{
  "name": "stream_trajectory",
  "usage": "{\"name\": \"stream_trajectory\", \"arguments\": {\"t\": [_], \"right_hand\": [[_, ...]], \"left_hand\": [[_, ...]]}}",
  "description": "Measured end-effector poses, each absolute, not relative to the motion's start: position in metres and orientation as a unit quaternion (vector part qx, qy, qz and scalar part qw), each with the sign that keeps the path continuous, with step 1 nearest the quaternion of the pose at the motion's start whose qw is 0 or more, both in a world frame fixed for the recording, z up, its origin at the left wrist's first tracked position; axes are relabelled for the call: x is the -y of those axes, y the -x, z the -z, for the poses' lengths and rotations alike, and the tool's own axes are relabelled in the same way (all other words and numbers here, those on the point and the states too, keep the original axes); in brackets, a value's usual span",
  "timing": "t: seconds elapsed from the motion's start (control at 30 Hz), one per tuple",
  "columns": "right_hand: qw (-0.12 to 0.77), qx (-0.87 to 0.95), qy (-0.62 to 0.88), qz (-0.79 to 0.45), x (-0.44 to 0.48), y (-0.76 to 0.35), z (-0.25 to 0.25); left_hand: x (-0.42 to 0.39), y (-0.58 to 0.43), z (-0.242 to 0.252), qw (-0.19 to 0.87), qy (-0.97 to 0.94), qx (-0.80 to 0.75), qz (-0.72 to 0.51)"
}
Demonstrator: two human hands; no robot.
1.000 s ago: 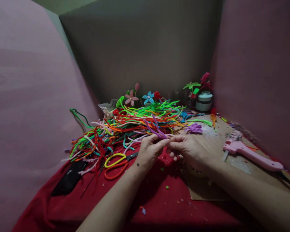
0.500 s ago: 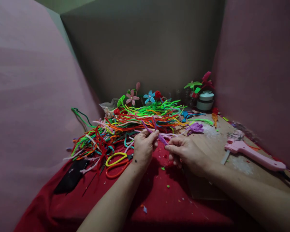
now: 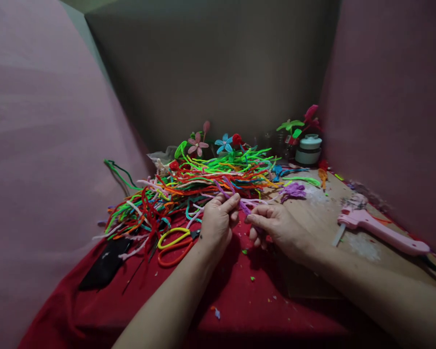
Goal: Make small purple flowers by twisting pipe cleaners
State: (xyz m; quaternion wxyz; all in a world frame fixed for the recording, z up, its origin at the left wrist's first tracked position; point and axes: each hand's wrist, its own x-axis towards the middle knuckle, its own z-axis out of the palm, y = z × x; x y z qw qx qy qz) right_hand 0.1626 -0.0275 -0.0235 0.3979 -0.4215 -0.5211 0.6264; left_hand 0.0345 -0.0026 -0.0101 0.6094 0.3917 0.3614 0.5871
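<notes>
Between both hands stretches a purple pipe cleaner (image 3: 244,208), with two strands poking up past the left thumb. My left hand (image 3: 221,218) pinches it between thumb and fingers. Close on the right, my right hand (image 3: 276,227) is closed on its lower end, which the fingers partly hide. Just behind lies a heap of pipe cleaners (image 3: 210,177) in green, red, orange, pink and other colours. A bundle of purple pipe cleaners (image 3: 292,191) rests beyond my right hand. Scissors (image 3: 174,247) with yellow and orange handles lie left of my left wrist.
A pink glue gun (image 3: 385,232) lies on the cardboard (image 3: 312,213) at right. A black flat item (image 3: 105,266) is at left on the red cloth (image 3: 240,300). Pipe-cleaner flowers (image 3: 224,144) and a lidded jar (image 3: 308,149) stand at the back. Pink walls flank both sides.
Both hands keep their hold on the purple pipe cleaner. The strands above my left thumb lean slightly more to the left. The whole view has shifted a little.
</notes>
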Motion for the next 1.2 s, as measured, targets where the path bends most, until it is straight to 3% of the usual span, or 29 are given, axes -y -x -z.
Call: {"name": "stream_trajectory", "arguments": {"t": [0.2,0.47,0.67,0.83,1.07,1.2], "right_hand": [[0.401,0.506,0.389,-0.657,0.029,-0.163,0.026],[0.41,0.502,0.364,-0.669,0.027,-0.17,0.028],[0.383,0.471,0.333,-0.722,0.026,-0.17,0.031],[0.38,0.471,0.358,-0.711,0.028,-0.168,0.027],[0.363,0.543,0.405,-0.64,0.028,-0.165,0.03],[0.351,0.665,0.415,-0.512,0.025,-0.166,0.039]], "left_hand": [[0.003,-0.036,0.009,0.654,-0.337,-0.332,-0.591],[0.003,-0.023,0.015,0.65,-0.505,-0.37,-0.431],[0.0,-0.025,0.016,0.627,-0.464,-0.348,-0.521],[0.0,-0.024,0.015,0.614,-0.482,-0.352,-0.517],[0.005,-0.024,0.013,0.588,-0.544,-0.389,-0.454],[0.004,-0.025,0.018,0.605,-0.502,-0.402,-0.469]]}}
